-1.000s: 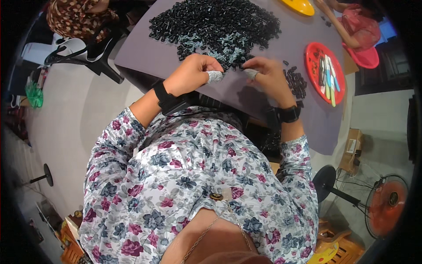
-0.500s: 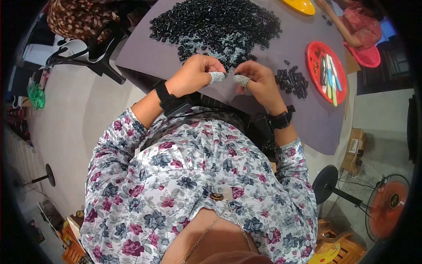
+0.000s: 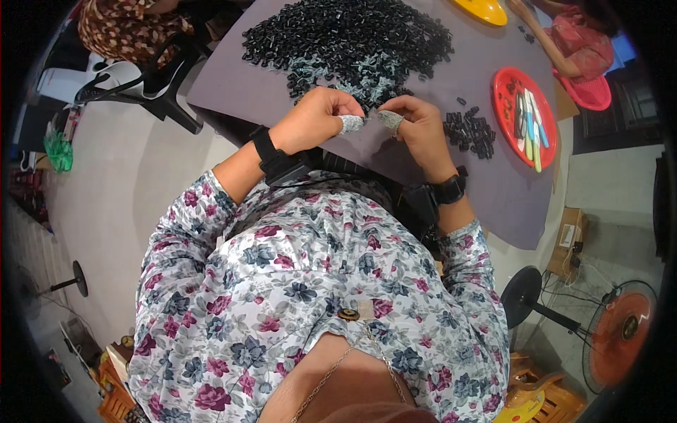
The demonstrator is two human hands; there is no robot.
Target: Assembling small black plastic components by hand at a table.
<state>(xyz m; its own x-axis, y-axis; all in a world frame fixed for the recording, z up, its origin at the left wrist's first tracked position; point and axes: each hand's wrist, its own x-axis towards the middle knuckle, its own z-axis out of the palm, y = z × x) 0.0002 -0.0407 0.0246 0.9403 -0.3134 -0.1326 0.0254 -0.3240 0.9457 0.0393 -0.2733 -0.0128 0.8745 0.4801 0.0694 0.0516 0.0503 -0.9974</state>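
Note:
My left hand [image 3: 319,118] and my right hand [image 3: 419,128] face each other just above the near edge of the table, fingertips almost meeting. Both are closed in a pinch, and each thumb is wrapped in pale speckled tape. Whatever sits between the fingertips is too small to make out. Just beyond my hands spreads a big heap of small black plastic pieces [image 3: 352,39], with a patch of small grey-green pieces [image 3: 377,74] at its near side. Right of my right hand lies a smaller pile of black pieces [image 3: 469,132].
On the grey-covered table [image 3: 511,211], a red tray [image 3: 499,134] holds several knife-like tools and small dark bits. Part of a yellow tray [image 3: 483,10] shows at the far edge. Another person's arm [image 3: 539,35] reaches in at the far right. A black chair [image 3: 166,106] stands left.
My right hand's fingers have curled in, and its index finger has come nearer the thumb. The left hand has barely shifted. The piles look the same.

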